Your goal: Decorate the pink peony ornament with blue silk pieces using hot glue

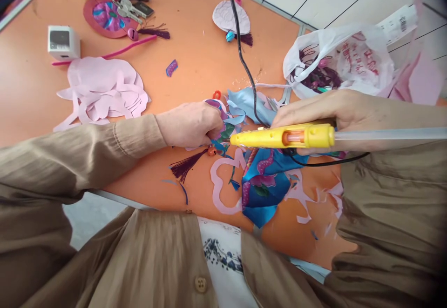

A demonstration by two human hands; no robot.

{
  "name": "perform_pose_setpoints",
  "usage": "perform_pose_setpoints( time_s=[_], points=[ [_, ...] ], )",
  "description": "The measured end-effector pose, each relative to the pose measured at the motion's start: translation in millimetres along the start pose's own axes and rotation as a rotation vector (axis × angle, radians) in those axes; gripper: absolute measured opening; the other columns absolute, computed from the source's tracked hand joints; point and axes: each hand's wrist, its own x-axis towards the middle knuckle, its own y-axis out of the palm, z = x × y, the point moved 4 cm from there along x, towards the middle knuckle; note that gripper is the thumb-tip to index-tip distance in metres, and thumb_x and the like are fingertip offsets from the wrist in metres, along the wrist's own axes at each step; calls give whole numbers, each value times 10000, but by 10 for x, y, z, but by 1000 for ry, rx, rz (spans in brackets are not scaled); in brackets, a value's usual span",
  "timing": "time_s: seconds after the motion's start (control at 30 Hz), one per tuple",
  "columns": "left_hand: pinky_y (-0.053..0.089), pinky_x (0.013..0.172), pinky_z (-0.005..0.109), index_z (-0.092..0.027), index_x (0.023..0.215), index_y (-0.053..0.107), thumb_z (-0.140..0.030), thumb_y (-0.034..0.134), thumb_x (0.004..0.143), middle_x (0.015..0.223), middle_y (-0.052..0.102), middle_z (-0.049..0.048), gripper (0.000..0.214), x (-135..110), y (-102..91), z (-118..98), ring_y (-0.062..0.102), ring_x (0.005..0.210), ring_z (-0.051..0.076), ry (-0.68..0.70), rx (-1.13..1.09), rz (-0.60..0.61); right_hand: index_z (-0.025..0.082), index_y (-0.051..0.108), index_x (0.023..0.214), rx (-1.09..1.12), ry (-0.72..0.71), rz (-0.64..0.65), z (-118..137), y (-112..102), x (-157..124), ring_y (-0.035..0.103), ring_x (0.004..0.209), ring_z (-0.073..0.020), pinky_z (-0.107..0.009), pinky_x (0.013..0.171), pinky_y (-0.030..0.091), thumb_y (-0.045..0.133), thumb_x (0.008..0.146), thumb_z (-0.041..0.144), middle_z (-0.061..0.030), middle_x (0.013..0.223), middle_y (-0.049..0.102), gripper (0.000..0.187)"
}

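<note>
My right hand (pixel 310 108) is wrapped round a yellow hot glue gun (pixel 272 137) with a clear glue stick (pixel 387 134) jutting from its rear. The gun's nozzle points left and meets the edge of a purple and green floral fabric piece (pixel 225 131). My left hand (pixel 195 124) has its fingers closed on that piece from the left, and the fingertips are partly hidden. Below it lie an orange bell (pixel 212 151) and a dark purple tassel (pixel 188 164). Blue floral satin (pixel 267 182) and light blue cloth (pixel 249 103) lie close by.
Pink paper cutouts (pixel 108 89), a white cube (pixel 63 43) and keys on a round ornament (pixel 110 17) occupy the left. A white plastic bag (pixel 359 61) stands at the right. The gun's black cord (pixel 240 43) crosses the orange table (pixel 188 52). Scissors (pixel 286 95) are partly covered.
</note>
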Motion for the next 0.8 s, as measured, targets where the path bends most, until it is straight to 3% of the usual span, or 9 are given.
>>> perform_pose_setpoints(
  time_s=[0.3,0.47,0.63,0.73,0.8],
  points=[
    [336,620,245,-163,606,569,-124,583,811,701,582,-2,210,18,-3,28,500,666,113,21,-50,-71,294,751,965,-34,-23,32,-24,24,13,615,748,-117,-264,611,470,648,916,492,10,857,678,229],
    [427,722,217,-174,790,695,-157,543,854,863,676,14,166,27,-67,91,590,758,119,-95,-148,-134,304,776,979,14,-22,4,-46,31,-21,647,764,-149,-279,606,498,719,867,451,-11,908,716,193],
    [478,844,304,-189,1132,714,-249,563,889,1210,647,91,292,-23,-122,276,632,1025,223,-301,29,-379,284,799,920,69,-41,-237,-73,36,-107,678,782,-210,-315,588,520,791,777,493,-52,916,738,254],
    [479,814,333,-191,1245,665,-345,590,902,1297,611,111,383,-41,-122,372,620,1095,276,-431,95,-396,318,794,1034,97,-114,-434,-65,26,-143,691,869,-227,-341,692,561,837,745,409,-49,982,743,306],
    [478,821,344,-177,1275,648,-322,589,900,1287,621,119,407,-36,-129,397,606,1134,295,-465,112,-391,328,791,1062,138,-146,-564,-51,11,-152,693,908,-231,-376,779,573,848,734,351,-47,1025,744,334]
  ],
)
